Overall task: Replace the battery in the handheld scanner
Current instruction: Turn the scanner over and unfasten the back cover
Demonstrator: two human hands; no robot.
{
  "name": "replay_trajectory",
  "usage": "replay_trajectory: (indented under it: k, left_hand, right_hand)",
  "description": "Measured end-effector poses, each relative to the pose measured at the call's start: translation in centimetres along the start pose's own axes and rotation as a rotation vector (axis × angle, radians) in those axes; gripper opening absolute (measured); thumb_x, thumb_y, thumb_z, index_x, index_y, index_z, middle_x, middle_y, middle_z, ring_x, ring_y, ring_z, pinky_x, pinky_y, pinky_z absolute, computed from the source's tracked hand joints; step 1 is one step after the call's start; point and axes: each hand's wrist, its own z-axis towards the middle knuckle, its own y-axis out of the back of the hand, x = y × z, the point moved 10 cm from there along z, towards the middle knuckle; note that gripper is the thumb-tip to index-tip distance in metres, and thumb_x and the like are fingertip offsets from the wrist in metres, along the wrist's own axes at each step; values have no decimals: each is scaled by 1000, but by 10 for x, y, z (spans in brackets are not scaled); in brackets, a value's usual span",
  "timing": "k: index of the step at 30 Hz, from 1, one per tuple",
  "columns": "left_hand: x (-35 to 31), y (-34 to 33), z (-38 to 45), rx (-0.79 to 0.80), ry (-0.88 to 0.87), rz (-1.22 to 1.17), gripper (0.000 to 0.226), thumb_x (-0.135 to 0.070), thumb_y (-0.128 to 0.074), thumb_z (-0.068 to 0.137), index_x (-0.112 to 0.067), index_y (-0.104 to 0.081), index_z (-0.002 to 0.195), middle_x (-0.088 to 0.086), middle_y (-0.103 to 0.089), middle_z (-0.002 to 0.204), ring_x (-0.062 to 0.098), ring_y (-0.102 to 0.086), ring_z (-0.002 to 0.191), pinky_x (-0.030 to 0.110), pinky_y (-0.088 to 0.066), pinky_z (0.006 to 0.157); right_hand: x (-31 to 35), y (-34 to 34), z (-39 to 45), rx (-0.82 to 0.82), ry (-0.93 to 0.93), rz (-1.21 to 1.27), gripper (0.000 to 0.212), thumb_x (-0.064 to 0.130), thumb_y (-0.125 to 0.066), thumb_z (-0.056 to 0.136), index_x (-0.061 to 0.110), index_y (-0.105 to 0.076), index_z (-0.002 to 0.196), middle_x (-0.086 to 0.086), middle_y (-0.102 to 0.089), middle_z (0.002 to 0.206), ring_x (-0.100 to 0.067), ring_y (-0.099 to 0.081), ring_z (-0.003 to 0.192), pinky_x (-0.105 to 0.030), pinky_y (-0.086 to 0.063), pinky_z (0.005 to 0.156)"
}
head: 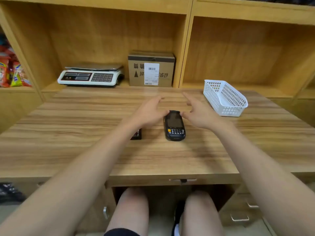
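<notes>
both sets of fingers are spread loose, gripping nothing — the left hand (150, 113) and right hand (198, 114) flank the top end of the black scanner (174, 126), lying face-up mid-desk (102, 150); a small dark battery (137, 134) lies beside it, half-hidden under the left wrist.

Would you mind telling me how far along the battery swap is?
Nothing looks done: the scanner lies keypad-up on the desk. The left hand and right hand flank its top end, gripping nothing. Opening it and swapping the battery remain; a dark item waits beside it.
</notes>
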Motion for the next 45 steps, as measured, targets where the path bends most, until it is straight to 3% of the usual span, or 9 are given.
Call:
replay_trajectory:
  k: [5, 12, 18, 25, 29, 33, 35, 39, 45]
  left_hand:
    - [19, -20, 5, 53, 2, 55, 68, -39, -62, 93, -31, -30, 153, -1, -46, 153, 22, -48, 135, 41, -40, 108]
    - [42, -41, 5, 142, -31, 111, 57, -43, -61, 90, -37, -44, 145, 1, -61, 136, 22, -57, 123, 45, -48, 100]
    - [46, -49, 8, 154, -89, 157, 54, -52, -54, 89, -35, -53, 140, -5, -61, 139, 20, -55, 128, 48, -44, 103]
    - [43, -56, 5, 130, -154, 117, 67, -63, -40, 84, -28, -55, 140, -10, -57, 144, 18, -50, 134, 52, -40, 107]
    - [43, -56, 5, 128, -165, 127, 67, -64, -39, 86, -28, -54, 141, -11, -57, 143, 17, -49, 134, 51, -40, 107]
    - [40, -56, 3, 123, -162, 168, 70, -64, -35, 86, -26, -54, 141, -9, -58, 142, 18, -49, 133, 52, -39, 106]
    - [41, -57, 1, 127, -143, 158, 69, -64, -36, 86, -26, -54, 142, -9, -58, 142, 17, -48, 133, 51, -39, 107]
    - [41, -52, -1, 108, -121, 147, 57, -57, -46, 88, -31, -58, 137, -7, -63, 136, 20, -51, 129, 51, -40, 105]
    - [40, -44, -3, 39, -119, 133, 41, -50, -59, 87, -34, -68, 124, -13, -70, 120, 15, -58, 115, 45, -45, 100]
  right_hand:
    - [-19, -27, 11, 44, -82, -5, 68, 33, -60, 93, 23, -31, 153, -8, -49, 149, -29, -50, 133, -41, -44, 105]
    - [-38, -40, 13, 1, -104, 71, 61, 32, -63, 91, 28, -41, 148, -7, -61, 136, -26, -56, 128, -45, -44, 106]
    - [-39, -46, 11, 11, -47, 131, 49, 40, -54, 83, 30, -62, 130, 6, -70, 124, -10, -64, 115, -42, -50, 101]
    - [-54, -46, 1, -78, -30, 280, 32, 25, -62, 94, 27, -67, 126, 12, -72, 119, 1, -63, 112, -27, -47, 103]
    - [-59, -50, 1, -143, -26, 289, 32, 30, -60, 93, 29, -67, 124, 13, -74, 114, -2, -66, 109, -36, -49, 102]
    - [-56, -52, 1, -154, -20, 279, 33, 29, -58, 95, 26, -66, 127, 11, -73, 116, -6, -66, 110, -36, -48, 102]
    - [-57, -52, 1, -147, -30, 313, 33, 26, -59, 95, 25, -66, 127, 12, -72, 117, -2, -65, 110, -26, -48, 101]
    - [-60, -54, 0, -129, -62, 481, 33, 17, -63, 94, 25, -67, 126, 26, -65, 105, 24, -57, 98, 2, -40, 84]
    - [-54, -50, -1, -114, -52, 657, 34, 13, -64, 93, 40, -66, 113, 22, -70, 101, 15, -61, 108, 1, -41, 81]
